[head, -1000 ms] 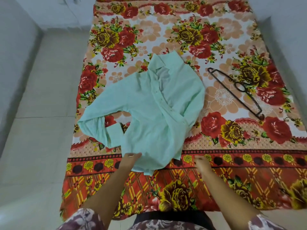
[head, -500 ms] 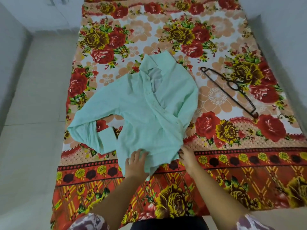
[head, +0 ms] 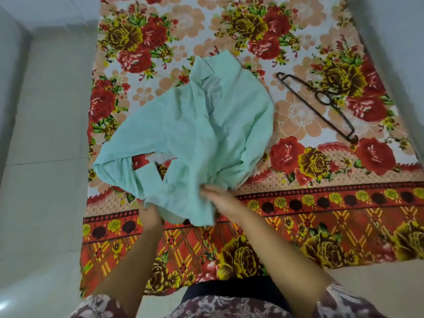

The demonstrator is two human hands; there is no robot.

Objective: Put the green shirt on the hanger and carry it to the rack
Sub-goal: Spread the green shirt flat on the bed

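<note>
My left hand point(head: 150, 214) is tucked under the hem of the shirt point(head: 195, 134), fingers hidden, so I cannot tell how tightly it holds; my right hand point(head: 221, 199) lies flat on the cloth, fingers out, gripping nothing. The shirt sprawls crumpled on the sheet point(head: 298, 226), the hanger point(head: 321, 106) well apart to its right. Lifting by the hem alone, I risk a tangled sleeve or twisted collar.
</note>
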